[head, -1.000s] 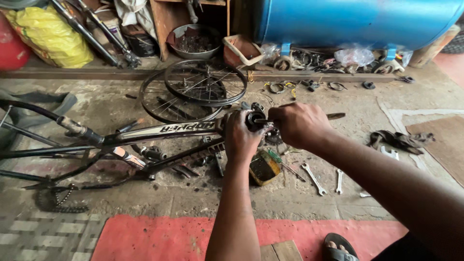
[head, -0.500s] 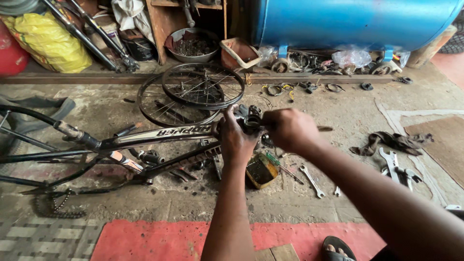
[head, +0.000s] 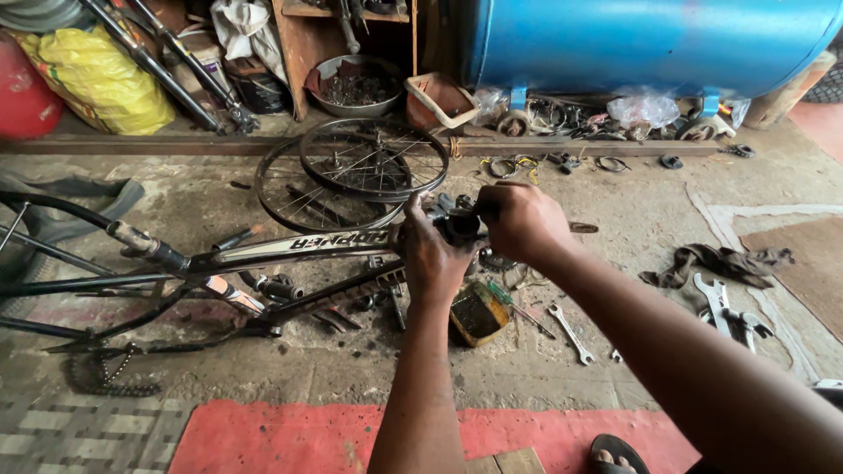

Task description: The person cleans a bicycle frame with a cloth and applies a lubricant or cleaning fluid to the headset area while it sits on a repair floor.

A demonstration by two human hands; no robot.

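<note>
At the head tube point(head: 457, 224) end of the bike frame point(head: 290, 250), both hands are closed on the work; left hand point(head: 432, 259) wrapped around the tube from the near side, thumb up, fingers pressed tight on metal; right hand point(head: 520, 219) curled over the top, pinching a small dark part at the tube mouth; can't tell what exactly, fingers hide it.

Frame lies on its side across the concrete floor point(head: 632, 211), head end raised in the grip, rest trailing left; stiff metal, no give; probably moderate weight but long, so it will lever against one hand; best held at the tube junction where the left hand already is; everything looks greasy, so likely slippery; the small part looks easy to drop.

Outward: tin of dark grease point(head: 479, 314) just below the hands; screwdriver point(head: 518, 305) and spanner point(head: 571, 333) near it; two bare wheels point(head: 351, 175) stacked just behind the frame; chain point(head: 101, 373) loose at far left; rag point(head: 720, 262) and more spanners point(head: 724, 307) well to the right; blue drum point(head: 650, 39) and a bowl of scrap point(head: 356, 86) along the back.
</note>
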